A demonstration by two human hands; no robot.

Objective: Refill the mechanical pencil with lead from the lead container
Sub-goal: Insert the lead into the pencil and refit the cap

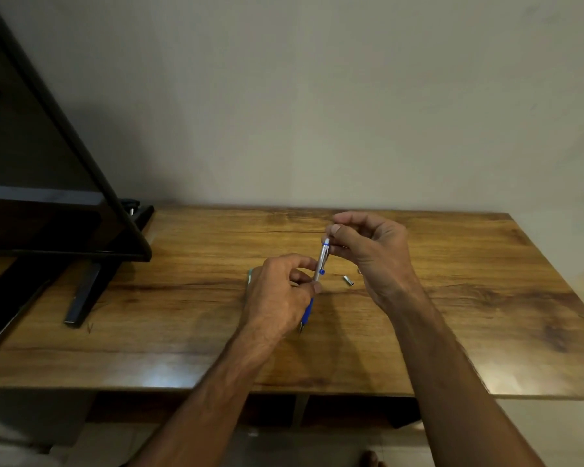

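My left hand (pixel 281 291) has its grip pinching the pencil (pixel 321 264) mid-barrel above the table (pixel 189 298), my right hand (pixel 373 254) pinching its top end.

Lead container (pixel 250 276): mostly hidden behind left hand (pixel 277 291), only a pale edge showed. Mechanical pencil (pixel 321 264): middle covered by fingers. Lead at the right hand (pixel 368 251): too small to tell. Monitor (pixel 48 197): cut off at left edge.

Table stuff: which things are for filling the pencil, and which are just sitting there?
For the job:
- mechanical pencil, held by the left hand
- right hand, pinching at its top end
- small metal cap lying on the table

Just sitting there:
- the dark screen on its stand
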